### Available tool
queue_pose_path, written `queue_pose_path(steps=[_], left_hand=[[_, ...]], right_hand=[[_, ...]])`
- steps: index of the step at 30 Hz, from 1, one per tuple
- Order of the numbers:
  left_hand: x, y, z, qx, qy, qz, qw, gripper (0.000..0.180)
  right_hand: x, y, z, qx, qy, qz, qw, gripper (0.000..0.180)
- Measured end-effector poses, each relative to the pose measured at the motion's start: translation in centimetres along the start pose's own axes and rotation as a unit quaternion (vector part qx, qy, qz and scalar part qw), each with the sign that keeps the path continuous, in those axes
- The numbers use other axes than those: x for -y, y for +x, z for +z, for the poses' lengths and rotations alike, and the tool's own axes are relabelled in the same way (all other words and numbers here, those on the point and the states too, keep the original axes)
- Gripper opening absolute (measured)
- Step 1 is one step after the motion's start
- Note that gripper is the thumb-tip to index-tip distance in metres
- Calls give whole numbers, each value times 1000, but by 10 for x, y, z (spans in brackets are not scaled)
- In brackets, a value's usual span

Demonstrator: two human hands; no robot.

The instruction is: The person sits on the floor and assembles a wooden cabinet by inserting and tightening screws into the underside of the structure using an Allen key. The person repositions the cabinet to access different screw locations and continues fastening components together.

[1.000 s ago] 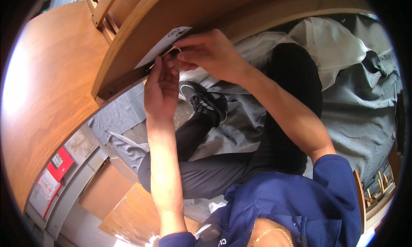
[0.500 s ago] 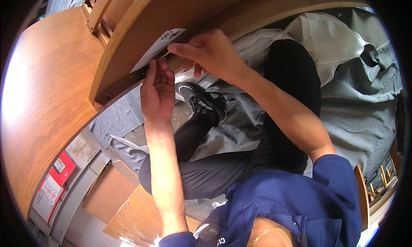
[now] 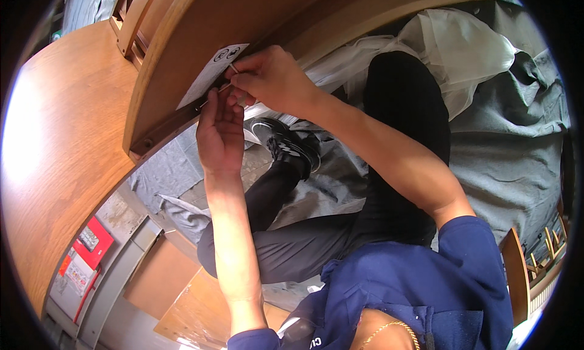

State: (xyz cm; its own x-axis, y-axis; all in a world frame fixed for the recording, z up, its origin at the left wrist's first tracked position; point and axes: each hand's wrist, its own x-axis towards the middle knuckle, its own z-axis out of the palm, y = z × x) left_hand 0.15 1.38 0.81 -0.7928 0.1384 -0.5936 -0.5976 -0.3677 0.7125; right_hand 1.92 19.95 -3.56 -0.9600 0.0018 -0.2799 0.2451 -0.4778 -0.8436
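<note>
A curved wooden panel (image 3: 176, 52) rises in front of me, with a dark rail (image 3: 167, 128) along its lower inner edge. Beside that rail, my right hand (image 3: 274, 79) pinches a thin metal hex key (image 3: 234, 68), one end of which pokes out above the fingers. My left hand (image 3: 220, 137) is raised palm toward me, its thumb and fingertips closed about the key's long shaft next to the rail. The fingers partly hide the shaft and its far tip. A white label (image 3: 210, 73) is stuck on the panel just above the hands.
A broad wooden top (image 3: 79, 113) curves along the left. My bent legs (image 3: 310, 240) and a black shoe (image 3: 283, 143) lie below the hands. Grey cloth (image 3: 505, 167) covers the floor, with clear plastic wrap (image 3: 456, 52) at the upper right. Red panel (image 3: 94, 243) lower left.
My right hand has shifted slightly left and down, its fingers curling closer round the hex key, whose end now shows above them. My left hand stays almost where it was.
</note>
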Motion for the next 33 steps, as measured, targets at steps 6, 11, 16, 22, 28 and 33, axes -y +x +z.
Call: queue_pose_path(steps=[6,11,16,22,28,33], left_hand=[[1,0,6,-15,-23,-15,1000,24],[-7,-1,-3,19,-39,-24,999,28],[3,-1,9,11,22,19,1000,30],[-2,-1,7,-16,1,-2,1000,29],[2,-1,4,-35,12,7,999,28],[7,-1,5,-46,20,31,998,28]], right_hand=[[-2,-2,-8,16,-413,-296,861,23],[13,-18,-3,-7,-104,-53,993,23],[18,-16,-13,49,91,74,992,30],[5,-9,-10,31,53,-13,998,29],[7,-9,-14,39,-67,-18,997,34],[5,-8,-16,69,47,-19,996,42]])
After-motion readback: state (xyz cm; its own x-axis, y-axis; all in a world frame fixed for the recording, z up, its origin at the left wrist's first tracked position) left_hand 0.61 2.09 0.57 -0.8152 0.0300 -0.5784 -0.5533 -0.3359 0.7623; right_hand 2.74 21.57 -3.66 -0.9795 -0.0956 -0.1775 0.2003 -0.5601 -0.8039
